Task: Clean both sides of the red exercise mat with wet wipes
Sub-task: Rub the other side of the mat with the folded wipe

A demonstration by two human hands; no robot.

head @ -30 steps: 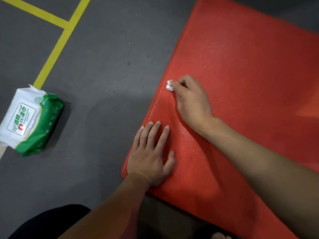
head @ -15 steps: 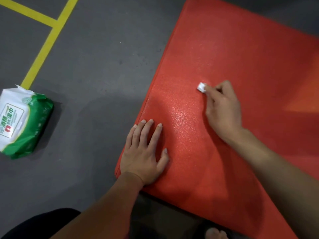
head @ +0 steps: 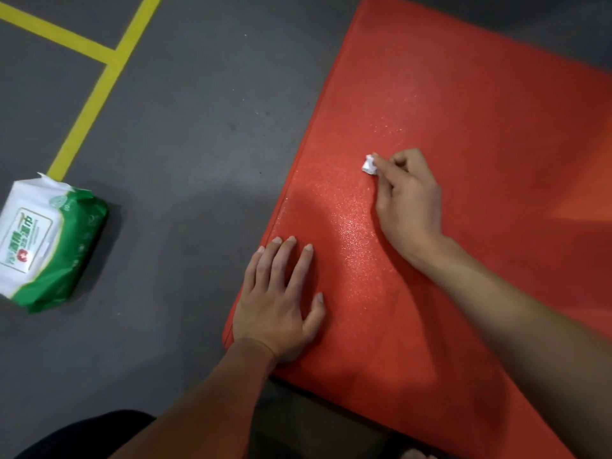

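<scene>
Step in hand: wiping the upward face of the red exercise mat (head: 480,134), judged early in the task, since a wet sheen shows only on the strip near the left edge and the underside is not yet turned up. Right hand (head: 409,200): fingers curled, pinching a small balled wet wipe (head: 369,165) at the fingertips and pressing it onto the mat, inward of the left edge. Left hand (head: 280,299): flat, fingers spread straight, palm down on the mat's near left corner, apparently steadying it. Mat: lies flat on the grey floor (head: 185,144), under both hands and extending away to the right. Wipes pack (head: 49,243): green and white, on the floor well apart to the left, beside a yellow floor line (head: 89,104). Next move, as judged: carry the wipe across the dry area to the right with steady pressure; the tiny wad covers little, so many passes or a fresh wipe seem needed.
</scene>
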